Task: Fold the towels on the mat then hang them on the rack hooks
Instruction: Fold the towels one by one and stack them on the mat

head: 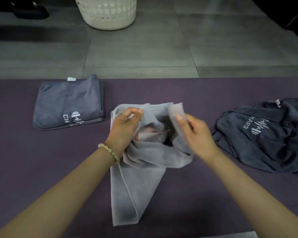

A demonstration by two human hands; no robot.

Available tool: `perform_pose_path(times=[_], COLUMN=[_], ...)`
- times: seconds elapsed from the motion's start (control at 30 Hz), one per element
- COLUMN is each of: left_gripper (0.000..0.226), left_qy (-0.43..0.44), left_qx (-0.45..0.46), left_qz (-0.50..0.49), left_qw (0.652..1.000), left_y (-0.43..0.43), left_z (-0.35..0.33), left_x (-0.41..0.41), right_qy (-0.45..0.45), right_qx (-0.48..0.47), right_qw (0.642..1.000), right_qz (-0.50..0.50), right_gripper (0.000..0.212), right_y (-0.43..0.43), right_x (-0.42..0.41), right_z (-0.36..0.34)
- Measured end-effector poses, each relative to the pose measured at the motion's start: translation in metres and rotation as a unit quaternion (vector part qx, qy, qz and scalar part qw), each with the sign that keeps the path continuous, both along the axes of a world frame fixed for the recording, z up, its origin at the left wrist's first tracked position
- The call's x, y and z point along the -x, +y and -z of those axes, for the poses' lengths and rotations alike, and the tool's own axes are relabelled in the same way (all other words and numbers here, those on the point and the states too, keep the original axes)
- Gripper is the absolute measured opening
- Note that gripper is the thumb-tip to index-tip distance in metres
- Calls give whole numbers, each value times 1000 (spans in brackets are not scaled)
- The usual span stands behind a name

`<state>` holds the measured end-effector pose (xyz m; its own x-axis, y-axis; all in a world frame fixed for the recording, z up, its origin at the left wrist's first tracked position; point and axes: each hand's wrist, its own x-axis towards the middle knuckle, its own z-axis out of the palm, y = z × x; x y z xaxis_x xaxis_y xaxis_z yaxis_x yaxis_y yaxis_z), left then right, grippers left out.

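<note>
While both hands work at the middle of the mat (42,160), I log the following from the head view.

Item 1: light grey towel (139,186), centre of the purple mat. Its upper part is bunched and raised between the hands; its lower part lies flat in a long narrow strip running toward me.

Item 2: left hand (126,127), fingers curled, pinching the towel's upper left edge. A pale beaded bracelet (110,152) sits on the wrist.

Item 3: right hand (196,134), thumb pressed against curled fingers, pinching a folded flap at the towel's upper right.

Item 4: folded dark towel (67,103), a neat stack with white lettering, on the mat to the left, apart from the grey one.

Item 5: crumpled dark towel (264,134), unfolded heap with white lettering, on the mat's right side, near the right wrist.

Item 6: white perforated laundry basket (108,12), standing on the grey tiled floor (144,48) beyond the mat.
</note>
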<state>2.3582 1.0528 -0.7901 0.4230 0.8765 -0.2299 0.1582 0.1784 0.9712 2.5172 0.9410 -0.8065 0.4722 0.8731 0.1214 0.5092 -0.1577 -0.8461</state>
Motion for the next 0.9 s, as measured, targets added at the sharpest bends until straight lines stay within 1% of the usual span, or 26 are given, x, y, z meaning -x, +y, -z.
perform_pose_path(times=[0.07,0.1,0.17,0.23,0.3,0.37,0.47,0.53,0.6,0.73,0.9], left_gripper=[20,19,20,20,17,12,11,11,15,13,15], left_qy=[-3,-14,-27,-21,-17,-12,8,22,30,27,48], left_qx=[2,12,23,5,-7,-7,-12,-23,-38,-52,-63], left_qz=[27,33,42,54,60,62,84,114,147,191,236], left_qw=[1000,999,999,998,998,998,996,993,988,980,969], left_y=[-14,-20,-27,-29,-29,-28,-27,-28,-28,-29,-27], left_z=[-4,-5,-9,-11,-10,-7,-2,-2,-2,-2,-5], left_x=[-7,-8,-8,-6,-4,-3,-2,-1,-1,-1,0], right_qy=[-10,7,73,117,131,108,33,14,7,6,31], right_qx=[29,47,80,97,91,63,11,-7,-11,-1,-2], right_qw=[998,996,990,983,980,985,995,994,993,991,990], right_qz=[-62,-80,-93,-107,-122,-114,-98,-107,-121,-136,-138], right_gripper=[27,31,43,44,43,42,35,26,17,7,9], right_y=[5,6,6,2,-4,-7,-5,-2,2,4,4], right_x=[23,32,39,38,34,27,14,8,5,0,-1], right_z=[-2,-3,-5,-4,-3,-3,-9,-14,-19,-27,-32])
